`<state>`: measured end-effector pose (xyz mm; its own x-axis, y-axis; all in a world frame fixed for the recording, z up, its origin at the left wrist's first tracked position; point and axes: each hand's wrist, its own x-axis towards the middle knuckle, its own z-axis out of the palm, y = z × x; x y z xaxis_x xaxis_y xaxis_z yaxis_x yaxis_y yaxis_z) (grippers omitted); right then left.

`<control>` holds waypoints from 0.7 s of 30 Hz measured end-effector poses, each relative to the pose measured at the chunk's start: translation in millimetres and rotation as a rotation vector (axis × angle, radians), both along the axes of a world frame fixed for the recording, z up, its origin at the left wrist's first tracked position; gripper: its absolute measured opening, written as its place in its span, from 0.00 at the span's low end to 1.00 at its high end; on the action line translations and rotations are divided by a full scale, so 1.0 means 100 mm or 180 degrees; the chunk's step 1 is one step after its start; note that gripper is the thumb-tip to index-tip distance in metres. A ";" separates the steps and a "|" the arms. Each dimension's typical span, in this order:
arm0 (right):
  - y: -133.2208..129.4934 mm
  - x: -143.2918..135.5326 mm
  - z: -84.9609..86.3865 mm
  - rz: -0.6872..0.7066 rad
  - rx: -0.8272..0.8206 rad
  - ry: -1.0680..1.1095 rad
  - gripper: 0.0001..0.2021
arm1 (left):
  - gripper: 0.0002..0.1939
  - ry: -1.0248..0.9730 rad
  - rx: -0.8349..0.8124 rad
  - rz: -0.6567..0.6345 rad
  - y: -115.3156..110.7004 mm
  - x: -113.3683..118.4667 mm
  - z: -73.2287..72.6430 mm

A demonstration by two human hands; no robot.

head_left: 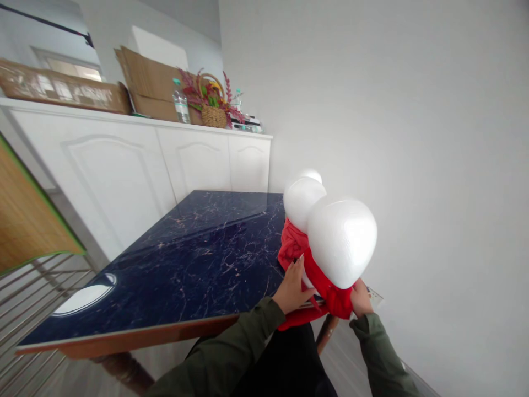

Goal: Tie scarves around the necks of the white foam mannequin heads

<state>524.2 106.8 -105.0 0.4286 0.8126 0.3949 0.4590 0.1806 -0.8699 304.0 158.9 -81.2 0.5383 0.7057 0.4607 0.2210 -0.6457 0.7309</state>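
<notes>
Three white, smooth, rounded forms, like foam heads seen from above, stand in a row at the table's right edge. The nearest white form (343,240) is the largest in view; behind it are a second one (303,201) and a partly hidden third (311,175). Red cloth (294,242) lies bunched around their lower parts and hangs over the front edge. My left hand (292,289) rests against the cloth's left side, fingers stretched out and thumb apart. On the right, my right hand (361,299) grips the red cloth under the nearest form; its fingertips are partly hidden.
The glossy dark blue marbled table (206,253) reflects light at its near left corner. White cabinets (119,165) behind bear cardboard boxes (157,82), a water bottle (181,103) and a flower basket (214,116). A metal rack (45,275) stands left; a plain wall (413,110) is close right.
</notes>
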 end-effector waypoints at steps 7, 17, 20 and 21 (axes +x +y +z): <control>-0.49 0.19 0.02 -0.0057 -0.0590 -0.0538 0.36 | 0.34 -0.0681 -0.0650 0.0335 -0.33 -0.61 -0.06; -0.52 -0.04 -0.15 -0.0786 -0.0623 -0.1627 0.27 | 0.16 -0.0804 -0.1163 0.0924 -0.90 -1.35 -0.25; -0.55 -0.17 0.04 -0.1433 -0.0233 -0.1261 0.22 | 0.13 -0.0399 -0.1211 0.0943 -1.03 -1.44 -0.34; -0.58 -0.18 0.13 -0.1676 -0.0036 -0.1046 0.21 | 0.13 -0.0272 -0.1264 0.0913 -1.07 -1.46 -0.39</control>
